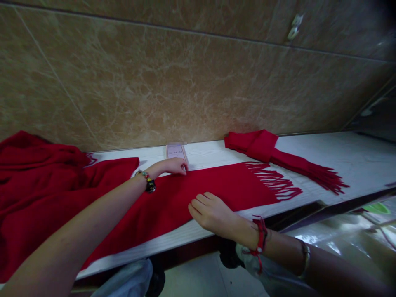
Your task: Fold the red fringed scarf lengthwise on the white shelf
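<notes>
A long red scarf (216, 185) lies spread flat on a white wood-grain bench, with its fringed end to the right. At its far edge is my left hand (177, 166), fingers curled down and closed on the cloth. My right hand (212, 212) is closed at the near edge, its fingertips partly hidden beneath the knuckles. Just behind my left hand a phone-like flat rectangle (175, 152) with a pale lit face lies by the wall, partly covered by that hand.
A folded red scarf (256, 144) with fringe lies at the right on the white bench (324, 152). Heaped red cloth (40, 177) covers the left end. A brown marbled tile wall (185, 82) rises directly behind. My knees are below the front edge.
</notes>
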The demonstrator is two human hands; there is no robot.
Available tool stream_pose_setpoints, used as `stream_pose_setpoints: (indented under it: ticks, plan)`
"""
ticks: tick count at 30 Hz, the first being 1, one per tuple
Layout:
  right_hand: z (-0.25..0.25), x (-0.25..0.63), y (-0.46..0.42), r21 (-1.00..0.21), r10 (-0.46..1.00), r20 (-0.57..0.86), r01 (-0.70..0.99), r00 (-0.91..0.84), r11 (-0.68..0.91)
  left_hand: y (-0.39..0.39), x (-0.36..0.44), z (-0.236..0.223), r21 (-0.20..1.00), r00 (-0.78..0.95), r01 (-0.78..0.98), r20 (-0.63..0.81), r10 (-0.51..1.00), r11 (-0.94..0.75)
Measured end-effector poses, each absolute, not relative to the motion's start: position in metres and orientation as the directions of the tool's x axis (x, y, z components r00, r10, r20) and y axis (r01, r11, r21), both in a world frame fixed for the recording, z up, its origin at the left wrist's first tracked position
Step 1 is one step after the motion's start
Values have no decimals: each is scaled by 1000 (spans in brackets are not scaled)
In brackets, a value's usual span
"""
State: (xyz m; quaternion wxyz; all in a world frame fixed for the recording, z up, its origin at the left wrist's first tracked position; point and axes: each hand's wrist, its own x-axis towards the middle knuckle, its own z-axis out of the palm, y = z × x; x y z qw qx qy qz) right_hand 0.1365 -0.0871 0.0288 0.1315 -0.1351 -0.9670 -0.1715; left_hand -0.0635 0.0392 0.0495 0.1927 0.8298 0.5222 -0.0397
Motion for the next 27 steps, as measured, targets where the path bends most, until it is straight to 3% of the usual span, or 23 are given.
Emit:
stream_pose_setpoints:
  ticks: [7,16,27]
  plan:
    - [39,138,-74,357,141,352,272,-925,894,42,-64,55,332,456,870,-258,852,-365]
    - [40,139,-69,386,62,313,187,-948,903,44,-66,56,395,462,856,-295,837,-333]
    - [41,150,-74,406,110,425,297,-899,864,44,-68,78,472,484,821,-279,829,-321]
